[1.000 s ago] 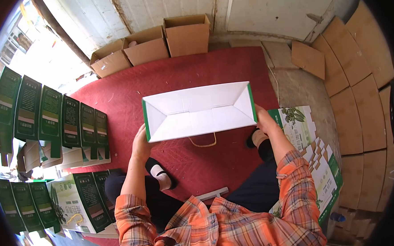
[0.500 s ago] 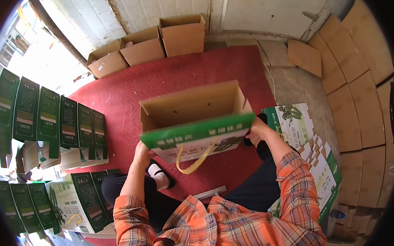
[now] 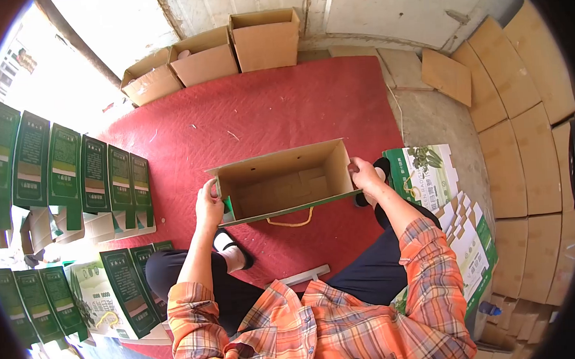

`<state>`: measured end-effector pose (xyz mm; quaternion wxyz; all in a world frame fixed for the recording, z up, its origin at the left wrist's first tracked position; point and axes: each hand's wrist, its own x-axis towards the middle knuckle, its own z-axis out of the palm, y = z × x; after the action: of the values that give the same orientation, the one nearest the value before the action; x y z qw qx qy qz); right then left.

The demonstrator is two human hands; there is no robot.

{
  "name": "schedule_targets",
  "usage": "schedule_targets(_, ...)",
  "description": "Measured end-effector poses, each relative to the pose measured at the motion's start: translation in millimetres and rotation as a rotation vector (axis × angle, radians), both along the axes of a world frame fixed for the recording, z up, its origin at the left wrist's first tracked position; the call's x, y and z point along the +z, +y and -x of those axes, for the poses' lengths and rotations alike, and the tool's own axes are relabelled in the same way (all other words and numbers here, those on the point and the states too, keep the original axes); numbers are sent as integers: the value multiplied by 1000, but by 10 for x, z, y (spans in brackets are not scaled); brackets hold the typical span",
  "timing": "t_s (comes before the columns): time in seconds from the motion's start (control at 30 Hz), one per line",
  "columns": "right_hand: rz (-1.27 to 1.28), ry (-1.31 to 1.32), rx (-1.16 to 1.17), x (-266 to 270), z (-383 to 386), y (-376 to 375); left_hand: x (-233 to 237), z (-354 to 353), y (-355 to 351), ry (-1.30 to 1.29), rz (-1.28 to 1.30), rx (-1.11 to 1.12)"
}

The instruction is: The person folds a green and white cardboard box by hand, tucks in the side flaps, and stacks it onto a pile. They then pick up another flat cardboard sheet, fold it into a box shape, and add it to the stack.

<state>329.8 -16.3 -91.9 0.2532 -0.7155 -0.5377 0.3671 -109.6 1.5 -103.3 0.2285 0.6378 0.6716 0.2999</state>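
An open-topped cardboard gift box (image 3: pixel 281 183) is between my hands, above the red carpet. Its opening faces up at me, so the bare brown inside and bottom show. On its near side hangs a yellow cord handle (image 3: pixel 292 224), and a thin strip of green print lines the near rim. My left hand (image 3: pixel 209 202) is closed on the left end of the box, next to a small green flap. At the right end, my right hand (image 3: pixel 364 175) grips the upper edge. Parts of the fingers on both hands are hidden.
Green printed boxes (image 3: pixel 63 172) stand in rows at left. Flat printed cartons (image 3: pixel 430 178) lie at right, beside stacked brown cartons (image 3: pixel 520 154). Open brown boxes (image 3: pixel 266 47) line the back wall. A pale bar (image 3: pixel 299 276) lies on the carpet (image 3: pixel 264 109) between my legs.
The box has tipped from showing its printed near side to showing its inside and bottom. My hands have moved up to its two ends, still holding it.
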Motion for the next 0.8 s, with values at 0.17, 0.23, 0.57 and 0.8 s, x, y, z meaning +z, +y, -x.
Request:
schedule_targets(0.17, 107, 309, 29, 184, 27, 97, 169, -88, -22, -86, 230, -129)
schedule_targets(0.23, 171, 355, 42, 233, 65, 131, 206, -79, -11, 6, 254, -224)
schedule_targets(0.57, 399, 276, 161, 629, 226, 176, 763, 8, -70, -218, 623, -484)
schedule_targets(0.8, 286, 429, 187, 427, 118, 233, 630, -251, -11, -13, 410, -245)
